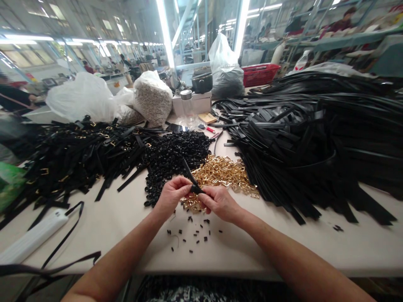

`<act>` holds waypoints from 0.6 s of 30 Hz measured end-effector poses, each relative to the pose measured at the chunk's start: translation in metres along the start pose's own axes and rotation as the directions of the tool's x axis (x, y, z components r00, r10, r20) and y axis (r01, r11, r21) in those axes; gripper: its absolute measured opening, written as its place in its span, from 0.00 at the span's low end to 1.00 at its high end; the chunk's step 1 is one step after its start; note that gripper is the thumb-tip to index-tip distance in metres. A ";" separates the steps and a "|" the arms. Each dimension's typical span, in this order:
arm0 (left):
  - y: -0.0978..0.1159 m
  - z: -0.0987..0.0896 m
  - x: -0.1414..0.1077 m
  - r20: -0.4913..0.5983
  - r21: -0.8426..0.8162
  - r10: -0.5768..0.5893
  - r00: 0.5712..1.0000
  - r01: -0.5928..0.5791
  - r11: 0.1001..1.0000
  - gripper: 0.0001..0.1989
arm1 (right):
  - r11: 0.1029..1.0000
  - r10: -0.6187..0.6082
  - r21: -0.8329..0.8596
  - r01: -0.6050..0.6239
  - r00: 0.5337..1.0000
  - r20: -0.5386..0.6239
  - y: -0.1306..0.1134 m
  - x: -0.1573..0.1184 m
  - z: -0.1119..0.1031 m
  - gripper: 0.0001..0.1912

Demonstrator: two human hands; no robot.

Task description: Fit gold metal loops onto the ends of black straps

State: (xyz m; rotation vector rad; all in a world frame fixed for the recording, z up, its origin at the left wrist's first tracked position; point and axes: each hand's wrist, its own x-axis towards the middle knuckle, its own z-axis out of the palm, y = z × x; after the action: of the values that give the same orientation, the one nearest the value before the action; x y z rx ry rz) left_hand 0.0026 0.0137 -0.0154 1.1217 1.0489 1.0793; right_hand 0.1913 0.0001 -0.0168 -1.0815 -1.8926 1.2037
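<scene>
A black strap (191,173) is held between my two hands over the middle of the table, its free end pointing up and away. My left hand (174,193) pinches it from the left with thumb and fingers. On the right side, my right hand (219,203) grips the same strap, fingertips close to the left ones. Just behind the hands lies a heap of gold buckles (226,171). A pile of small black loops (176,151) is beyond and left of them. Whether a buckle or loop is on the strap cannot be made out.
Buckled black straps (78,155) are heaped at left, long black straps (283,138) at right. A white power strip (37,237) lies front left. Small black bits (197,235) dot the near table (239,256). Bags, a jar (187,102) and a red basket (260,74) stand behind.
</scene>
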 end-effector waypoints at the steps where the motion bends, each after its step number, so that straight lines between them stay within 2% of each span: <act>1: -0.001 -0.001 0.000 -0.001 0.012 -0.005 1.000 0.005 1.000 0.10 | 1.000 0.007 -0.013 -0.007 1.000 0.002 0.000 0.000 -0.001 0.14; 6: 0.003 -0.001 -0.003 0.044 0.038 -0.008 0.999 0.007 0.999 0.12 | 0.997 0.038 -0.065 -0.041 0.998 -0.044 0.000 0.001 -0.001 0.12; 11: 0.010 0.005 -0.006 0.060 0.062 0.063 0.996 -0.066 0.996 0.13 | 0.988 -0.018 -0.152 0.004 0.996 -0.090 0.000 0.001 -0.002 0.14; 15: 0.010 0.001 -0.004 0.048 0.104 0.050 0.998 -0.055 0.993 0.13 | 0.976 -0.095 -0.201 0.081 0.994 -0.062 0.000 0.001 -0.002 0.15; 18: 0.007 -0.004 -0.002 0.078 0.143 0.022 0.997 -0.033 0.989 0.13 | 0.966 -0.111 -0.238 0.098 0.993 -0.041 0.000 0.001 -0.001 0.15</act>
State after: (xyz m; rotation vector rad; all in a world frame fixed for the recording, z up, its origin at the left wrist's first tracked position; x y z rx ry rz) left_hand -0.0024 0.0134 -0.0090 1.2872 1.0669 0.9861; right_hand 0.1922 0.0014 -0.0163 -1.1087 -2.0613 0.8991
